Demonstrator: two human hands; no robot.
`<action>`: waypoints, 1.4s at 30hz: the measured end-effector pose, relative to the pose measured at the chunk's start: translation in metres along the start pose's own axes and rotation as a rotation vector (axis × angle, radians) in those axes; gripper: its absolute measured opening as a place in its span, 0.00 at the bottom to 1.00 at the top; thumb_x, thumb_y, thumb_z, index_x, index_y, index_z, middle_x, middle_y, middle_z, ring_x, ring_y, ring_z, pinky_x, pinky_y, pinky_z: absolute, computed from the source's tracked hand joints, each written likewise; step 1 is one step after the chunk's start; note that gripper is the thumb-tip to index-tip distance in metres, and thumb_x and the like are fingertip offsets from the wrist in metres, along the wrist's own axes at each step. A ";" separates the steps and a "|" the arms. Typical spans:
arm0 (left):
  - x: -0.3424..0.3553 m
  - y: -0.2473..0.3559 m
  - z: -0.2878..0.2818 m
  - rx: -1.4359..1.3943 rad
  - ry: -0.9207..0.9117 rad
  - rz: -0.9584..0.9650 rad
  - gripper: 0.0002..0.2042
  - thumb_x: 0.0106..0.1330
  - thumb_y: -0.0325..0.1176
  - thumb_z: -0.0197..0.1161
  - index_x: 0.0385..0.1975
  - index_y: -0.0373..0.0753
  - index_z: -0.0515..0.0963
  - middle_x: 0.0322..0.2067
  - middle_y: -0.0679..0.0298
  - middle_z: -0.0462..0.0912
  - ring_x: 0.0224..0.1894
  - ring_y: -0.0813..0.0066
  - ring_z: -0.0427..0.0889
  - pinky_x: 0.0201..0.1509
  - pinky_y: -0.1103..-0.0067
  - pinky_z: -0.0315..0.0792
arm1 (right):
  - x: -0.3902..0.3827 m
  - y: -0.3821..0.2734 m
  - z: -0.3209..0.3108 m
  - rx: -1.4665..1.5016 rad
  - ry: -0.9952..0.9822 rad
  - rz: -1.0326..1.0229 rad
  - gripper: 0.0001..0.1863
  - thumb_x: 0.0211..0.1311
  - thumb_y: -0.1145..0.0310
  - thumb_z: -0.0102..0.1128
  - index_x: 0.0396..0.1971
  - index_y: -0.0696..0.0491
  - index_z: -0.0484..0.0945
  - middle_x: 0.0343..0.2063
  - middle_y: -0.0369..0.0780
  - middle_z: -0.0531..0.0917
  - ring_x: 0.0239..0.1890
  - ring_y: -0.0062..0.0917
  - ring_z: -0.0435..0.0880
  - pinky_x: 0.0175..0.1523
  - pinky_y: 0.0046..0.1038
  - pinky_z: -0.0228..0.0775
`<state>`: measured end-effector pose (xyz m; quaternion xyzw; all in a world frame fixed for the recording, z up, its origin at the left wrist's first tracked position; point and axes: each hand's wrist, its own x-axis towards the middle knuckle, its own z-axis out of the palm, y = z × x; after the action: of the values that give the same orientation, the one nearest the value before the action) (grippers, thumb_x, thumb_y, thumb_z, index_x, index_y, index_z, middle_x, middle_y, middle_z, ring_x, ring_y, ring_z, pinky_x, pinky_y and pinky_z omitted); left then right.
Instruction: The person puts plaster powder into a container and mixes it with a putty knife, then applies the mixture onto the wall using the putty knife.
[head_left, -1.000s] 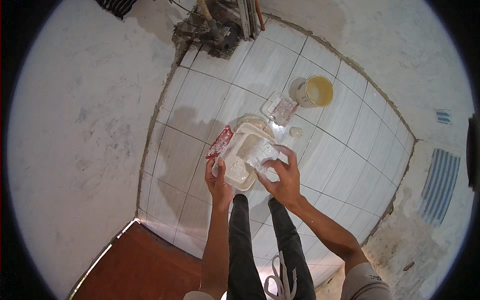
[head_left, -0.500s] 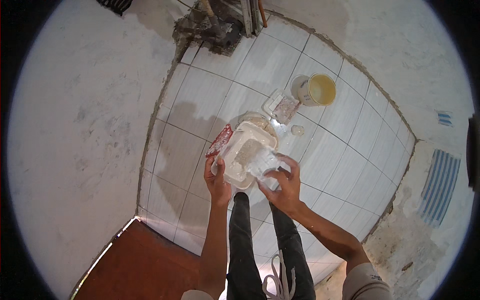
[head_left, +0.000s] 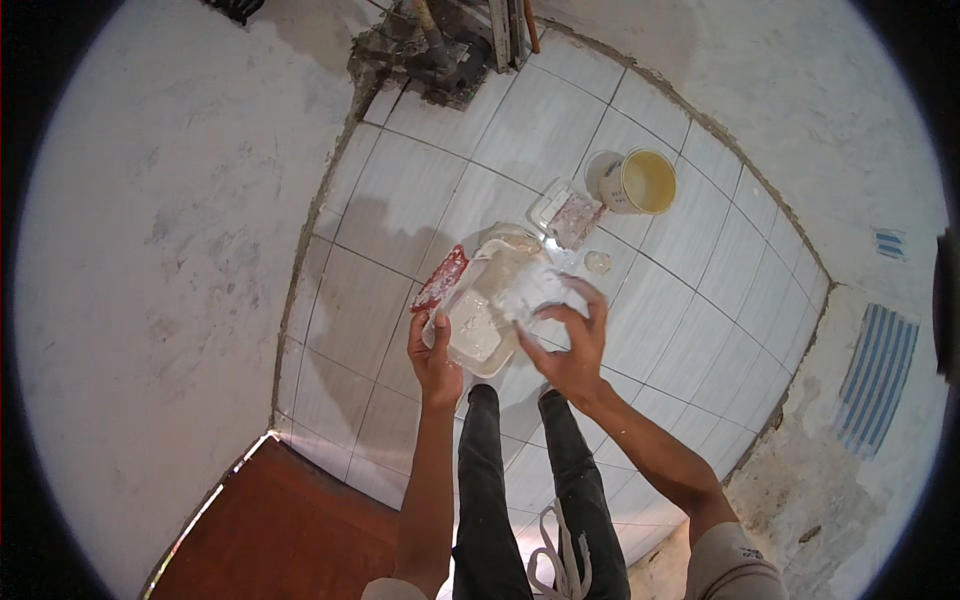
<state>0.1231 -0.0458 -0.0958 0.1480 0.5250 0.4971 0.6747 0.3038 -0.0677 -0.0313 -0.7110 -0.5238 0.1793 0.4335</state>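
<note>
My left hand (head_left: 437,358) is closed on the left side of a cream rectangular plastic tub (head_left: 470,335), which has wet white material inside. A red flat piece (head_left: 440,278) smeared with white sits just beyond my left fingers; whether I hold it too is unclear. Over the tub's upper right, my right hand (head_left: 568,350), fingers curled, grips a white lumpy item (head_left: 525,290), blurred and too indistinct to identify. Part of a round beige object (head_left: 510,238) shows behind the tub.
Tiled floor (head_left: 670,320) is bounded by walls. A cream bucket (head_left: 648,182), a white tray (head_left: 572,215) with pinkish residue and a small round item (head_left: 598,262) lie beyond my hands. Pipes (head_left: 440,60) stand in the far corner; a brown panel (head_left: 280,510) is at lower left.
My right hand has moved up over the tub with the white item, exposing more of the tub's lower inside. My left hand has barely moved.
</note>
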 end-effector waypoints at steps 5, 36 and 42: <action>0.005 -0.001 -0.006 -0.009 0.032 0.029 0.11 0.66 0.32 0.64 0.44 0.40 0.72 0.44 0.67 0.78 0.45 0.77 0.77 0.52 0.77 0.74 | 0.006 -0.004 0.006 0.408 0.055 0.206 0.25 0.46 0.79 0.73 0.44 0.54 0.71 0.52 0.43 0.69 0.57 0.33 0.71 0.55 0.31 0.74; -0.055 0.114 0.016 0.136 -0.149 -0.078 0.12 0.65 0.29 0.65 0.46 0.35 0.76 0.44 0.67 0.79 0.44 0.81 0.77 0.50 0.82 0.71 | -0.012 0.032 -0.051 0.737 -0.133 0.794 0.23 0.64 0.68 0.59 0.58 0.56 0.70 0.50 0.39 0.77 0.48 0.24 0.77 0.51 0.28 0.73; -0.151 0.161 0.092 0.280 -0.459 -0.308 0.14 0.64 0.29 0.66 0.48 0.33 0.77 0.41 0.64 0.81 0.41 0.81 0.78 0.49 0.82 0.72 | 0.056 -0.164 -0.201 0.138 -0.404 -0.109 0.29 0.53 0.74 0.68 0.58 0.53 0.71 0.45 0.41 0.80 0.48 0.33 0.80 0.52 0.33 0.73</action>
<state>0.1257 -0.0670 0.1420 0.2668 0.4385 0.2653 0.8162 0.3714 -0.0907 0.2244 -0.5998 -0.6242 0.3299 0.3766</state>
